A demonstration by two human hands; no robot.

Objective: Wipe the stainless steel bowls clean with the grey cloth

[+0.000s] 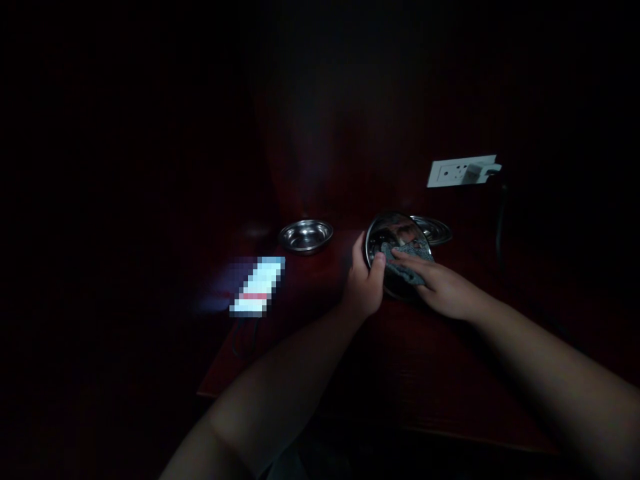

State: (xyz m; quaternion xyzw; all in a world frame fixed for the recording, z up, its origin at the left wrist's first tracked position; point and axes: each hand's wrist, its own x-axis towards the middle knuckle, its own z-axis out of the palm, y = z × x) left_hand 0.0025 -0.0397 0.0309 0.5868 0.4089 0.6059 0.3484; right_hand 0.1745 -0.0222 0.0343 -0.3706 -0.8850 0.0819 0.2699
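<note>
Tilted up above the table, a shiny round metal dish [395,227] is gripped at its left rim by my left hand [367,280], thumb over the edge. My right hand [445,287] presses a grey cloth [407,263] against the dish's inner face, fingers lying over the cloth. Behind the held dish, partly hidden by it, lies another metal dish [437,230]. To the left a shallow metal bowl [306,237] sits upright on the table, apart from both hands.
A lit phone [259,287], its screen blurred out, lies on the dark red table [400,380] at the left, with a thin cord near it. On the wall at the right is a white socket plate [453,172] with a plug and hanging cable [500,227]. The surroundings are very dark.
</note>
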